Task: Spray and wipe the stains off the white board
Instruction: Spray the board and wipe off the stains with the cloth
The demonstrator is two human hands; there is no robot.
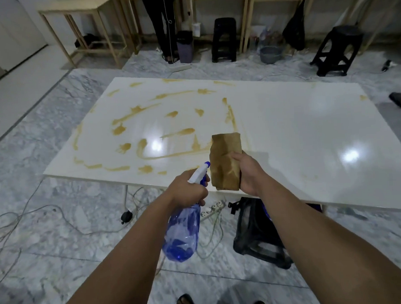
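Left hand grips spray bottle; right hand clutches brown cloth. Risk: already-soiled cloth smearing stains across white board.

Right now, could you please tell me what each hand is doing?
Left hand: closed on the spray bottle.
Right hand: holding the brown cloth.

The white board lies flat ahead, above the floor. Stains spread over its half toward ten o'clock. At its near edge the spray bottle sits at eleven o'clock of the cloth. Below the edge, a bag sits at three o'clock of a power strip. Two stools stand beyond at one o'clock.
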